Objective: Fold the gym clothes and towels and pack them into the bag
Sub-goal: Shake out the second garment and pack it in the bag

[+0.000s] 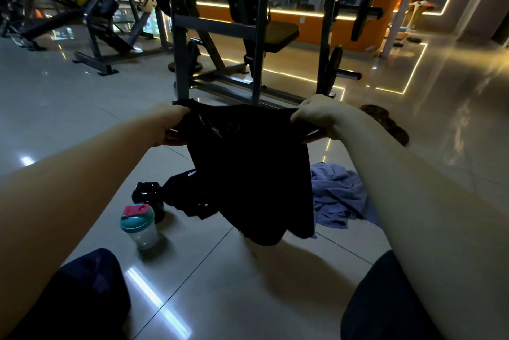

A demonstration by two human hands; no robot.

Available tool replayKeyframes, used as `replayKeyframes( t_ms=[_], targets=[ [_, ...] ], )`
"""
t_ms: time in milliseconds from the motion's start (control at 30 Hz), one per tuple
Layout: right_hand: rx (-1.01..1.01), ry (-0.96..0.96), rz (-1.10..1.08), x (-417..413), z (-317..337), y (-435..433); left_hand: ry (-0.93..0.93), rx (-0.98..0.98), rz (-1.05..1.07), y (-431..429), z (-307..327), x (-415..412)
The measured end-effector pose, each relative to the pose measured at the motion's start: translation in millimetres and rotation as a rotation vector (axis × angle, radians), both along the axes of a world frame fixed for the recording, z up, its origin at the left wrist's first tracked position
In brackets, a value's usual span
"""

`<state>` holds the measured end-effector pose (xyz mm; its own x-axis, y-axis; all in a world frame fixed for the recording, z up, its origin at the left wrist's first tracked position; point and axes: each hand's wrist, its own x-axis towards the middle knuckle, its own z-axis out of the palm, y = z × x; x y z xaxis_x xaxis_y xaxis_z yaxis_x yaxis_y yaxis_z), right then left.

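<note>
I hold a pair of black shorts (248, 171) up in the air by the waistband. My left hand (169, 126) grips its left end and my right hand (314, 119) grips its right end, so the legs hang down over the floor. Behind the shorts, a second black garment (183, 196) lies crumpled on the tiles. A purple towel (337, 193) lies bunched on the floor to the right. A dark blue bag (93, 279) shows at the lower left, partly behind my left arm.
A clear shaker bottle (139, 225) with a teal and pink lid stands on the tiles at left, a black bottle (150, 196) just behind it. A weight rack frame (217, 31) stands ahead, with weight plates (385, 123) on the floor at right.
</note>
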<state>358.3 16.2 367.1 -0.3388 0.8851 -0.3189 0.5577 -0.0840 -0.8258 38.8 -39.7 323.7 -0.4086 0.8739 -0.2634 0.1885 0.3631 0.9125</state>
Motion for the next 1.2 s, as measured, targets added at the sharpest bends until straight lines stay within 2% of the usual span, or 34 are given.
replayKeyframes(
  t_ms=[100, 200, 267, 367, 433, 600, 700, 833, 1000, 1200],
  targets=[
    [0.054, -0.162, 0.092, 6, -7, -3, 0.028, -0.007, 0.045, -2, -1, -3],
    [0.203, -0.338, 0.038, 6, -19, 0, 0.086, -0.055, 0.002, -5, -1, -8],
    [0.227, -0.314, -0.001, 7, -21, 2, 0.172, -0.056, 0.003, -6, -4, -10],
    [0.154, -0.13, -0.007, 8, -14, 0, 0.249, -0.01, 0.006, -3, -7, -16],
    [0.118, -0.061, -0.015, 10, -9, 0, 0.187, 0.017, -0.028, -2, -3, -16],
    [0.074, 0.048, -0.114, 21, -8, 7, -0.159, 0.072, -0.041, 0, 5, -15],
    [0.078, 0.077, -0.159, 26, -11, 10, -0.301, 0.053, -0.161, 0, 4, -22],
    [0.113, 0.101, -0.254, 31, -15, 14, -0.357, 0.075, -0.262, -2, 5, -19],
    [0.072, 0.088, -0.175, 39, -12, 11, -0.402, 0.111, -0.223, -2, 5, -17],
    [0.103, 0.099, -0.191, 43, -17, 12, -0.364, 0.063, -0.276, -1, 1, -26]
  ],
)
